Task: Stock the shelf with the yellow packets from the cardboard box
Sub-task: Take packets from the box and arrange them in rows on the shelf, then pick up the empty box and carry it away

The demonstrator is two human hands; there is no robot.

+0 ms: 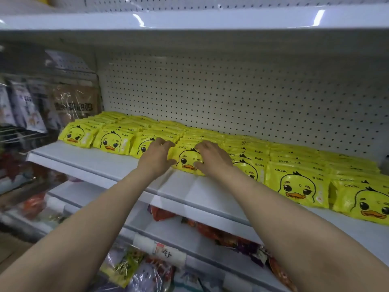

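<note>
My left hand and right hand clasp the front yellow packet by its sides; judged light, soft, slippery film, so side edges suit.

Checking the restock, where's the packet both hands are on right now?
In the head view, the yellow packet stands mid-shelf in the front row, between the left hand and right hand.

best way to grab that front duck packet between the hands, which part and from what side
Probably by its two short side edges, coming from the front of the shelf. The duck packet leans face-out with rows packed behind and packets close on both sides, so only the front and upper corners are free. The left hand and right hand already bracket it that way.
</note>
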